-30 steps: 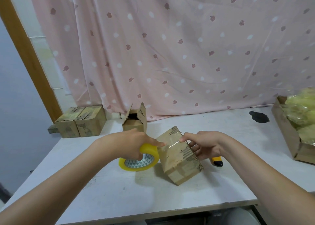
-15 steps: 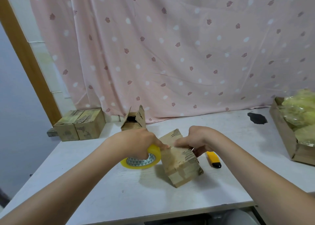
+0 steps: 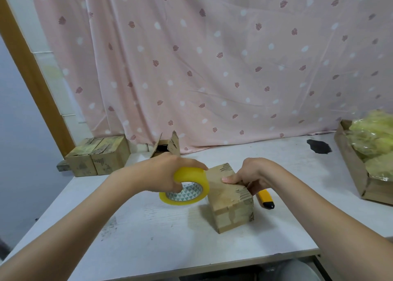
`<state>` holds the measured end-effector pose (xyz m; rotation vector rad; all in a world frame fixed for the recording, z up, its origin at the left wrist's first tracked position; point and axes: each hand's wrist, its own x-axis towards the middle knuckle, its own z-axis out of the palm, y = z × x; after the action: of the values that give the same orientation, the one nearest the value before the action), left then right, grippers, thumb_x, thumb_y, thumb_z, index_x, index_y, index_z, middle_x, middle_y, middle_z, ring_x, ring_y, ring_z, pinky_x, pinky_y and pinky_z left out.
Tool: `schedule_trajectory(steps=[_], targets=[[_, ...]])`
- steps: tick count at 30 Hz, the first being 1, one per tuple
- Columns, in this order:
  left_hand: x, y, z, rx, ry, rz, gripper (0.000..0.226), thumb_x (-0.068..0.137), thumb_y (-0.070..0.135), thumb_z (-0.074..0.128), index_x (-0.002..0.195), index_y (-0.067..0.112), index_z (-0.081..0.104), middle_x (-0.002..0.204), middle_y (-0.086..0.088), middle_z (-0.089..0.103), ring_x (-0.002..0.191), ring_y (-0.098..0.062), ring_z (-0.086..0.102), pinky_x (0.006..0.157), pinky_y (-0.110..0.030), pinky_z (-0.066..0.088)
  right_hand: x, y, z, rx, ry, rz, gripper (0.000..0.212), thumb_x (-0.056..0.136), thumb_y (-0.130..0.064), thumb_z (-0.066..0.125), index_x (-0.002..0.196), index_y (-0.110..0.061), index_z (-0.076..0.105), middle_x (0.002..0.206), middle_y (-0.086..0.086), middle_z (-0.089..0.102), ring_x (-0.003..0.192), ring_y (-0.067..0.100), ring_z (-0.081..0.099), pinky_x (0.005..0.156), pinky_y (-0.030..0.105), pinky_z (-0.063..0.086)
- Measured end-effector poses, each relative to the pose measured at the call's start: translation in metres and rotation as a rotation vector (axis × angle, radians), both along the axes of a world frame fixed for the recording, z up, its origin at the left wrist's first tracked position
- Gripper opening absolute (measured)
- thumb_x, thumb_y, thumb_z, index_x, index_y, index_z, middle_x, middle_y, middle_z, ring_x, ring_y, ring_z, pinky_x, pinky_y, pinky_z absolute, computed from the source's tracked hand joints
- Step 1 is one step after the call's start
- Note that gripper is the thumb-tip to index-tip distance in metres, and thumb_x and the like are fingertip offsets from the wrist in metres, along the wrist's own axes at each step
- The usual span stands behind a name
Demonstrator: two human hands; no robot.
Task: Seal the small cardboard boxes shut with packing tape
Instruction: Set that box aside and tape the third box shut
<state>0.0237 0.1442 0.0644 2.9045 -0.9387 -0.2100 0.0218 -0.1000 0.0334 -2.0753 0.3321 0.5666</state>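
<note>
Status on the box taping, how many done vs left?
Done, apparently: two closed cardboard boxes at the far left. In hand: left hand grips the yellow tape roll against the brown cardboard box, which the right hand holds. Left: the open-flapped box behind.

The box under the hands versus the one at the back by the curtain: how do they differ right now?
The near box has its flaps closed; the back box has flaps standing open. The right hand holds the near box, with the tape roll against it; nothing touches the back box. Both are small brown cardboard.
</note>
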Motion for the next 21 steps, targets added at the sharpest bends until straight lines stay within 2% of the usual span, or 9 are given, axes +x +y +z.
schedule_trajectory(steps=[4,8,12,15,17,19,21], targets=[[0.002,0.001,-0.006,-0.045,0.041,0.004,0.080,0.080,0.015,0.067,0.132,0.069,0.037,0.094,-0.007,0.062,0.080,-0.022,0.058,0.067,-0.038,0.052,-0.001,-0.005,-0.006,0.071,0.044,-0.031,0.040,0.080,-0.019,0.081,0.105,0.006,0.065,0.089,0.018,0.074,0.081,0.030,0.071,0.084,0.046,0.059],[0.002,0.003,-0.023,-0.007,0.095,0.028,0.080,0.079,0.015,0.070,0.128,0.072,0.040,0.102,-0.003,0.060,0.088,-0.020,0.059,0.072,-0.039,0.053,-0.001,-0.009,-0.011,0.123,0.080,-0.037,0.040,0.081,-0.016,0.079,0.109,0.007,0.063,0.098,0.019,0.073,0.088,0.031,0.071,0.086,0.046,0.057],[0.000,0.012,-0.031,0.033,0.123,0.034,0.083,0.082,0.010,0.065,0.122,0.078,0.038,0.110,-0.003,0.063,0.086,-0.020,0.059,0.069,-0.037,0.053,0.001,-0.010,-0.011,0.121,0.098,-0.017,0.039,0.081,-0.016,0.079,0.109,0.006,0.064,0.102,0.020,0.073,0.098,0.033,0.070,0.091,0.048,0.056],[-0.003,0.015,-0.036,0.044,0.115,0.034,0.087,0.084,0.010,0.064,0.129,0.077,0.033,0.107,-0.003,0.062,0.083,-0.017,0.057,0.071,-0.037,0.053,0.000,-0.009,-0.011,0.119,0.087,-0.010,0.038,0.082,-0.017,0.079,0.107,0.006,0.064,0.095,0.019,0.074,0.089,0.031,0.071,0.087,0.046,0.057],[-0.002,0.014,-0.037,0.049,0.108,0.033,0.087,0.084,0.009,0.063,0.129,0.077,0.033,0.097,-0.007,0.062,0.076,-0.018,0.054,0.066,-0.038,0.051,0.000,-0.009,-0.013,0.090,0.064,-0.011,0.041,0.080,-0.021,0.081,0.106,0.006,0.064,0.091,0.018,0.074,0.083,0.031,0.072,0.083,0.045,0.059],[-0.002,0.012,-0.037,0.057,0.101,0.024,0.088,0.083,0.008,0.062,0.124,0.080,0.032,0.093,-0.011,0.061,0.075,-0.024,0.055,0.061,-0.039,0.048,0.000,-0.007,-0.012,0.016,0.011,-0.015,0.052,0.076,-0.030,0.084,0.107,0.005,0.062,0.096,0.018,0.072,0.086,0.032,0.072,0.082,0.045,0.059],[-0.002,0.008,-0.038,0.078,0.084,0.016,0.086,0.083,0.008,0.060,0.128,0.077,0.034,0.090,-0.014,0.059,0.078,-0.026,0.056,0.058,-0.038,0.045,-0.002,-0.001,-0.012,-0.152,-0.086,-0.010,0.056,0.073,-0.041,0.084,0.102,0.000,0.058,0.096,0.014,0.069,0.084,0.028,0.069,0.080,0.040,0.059]])
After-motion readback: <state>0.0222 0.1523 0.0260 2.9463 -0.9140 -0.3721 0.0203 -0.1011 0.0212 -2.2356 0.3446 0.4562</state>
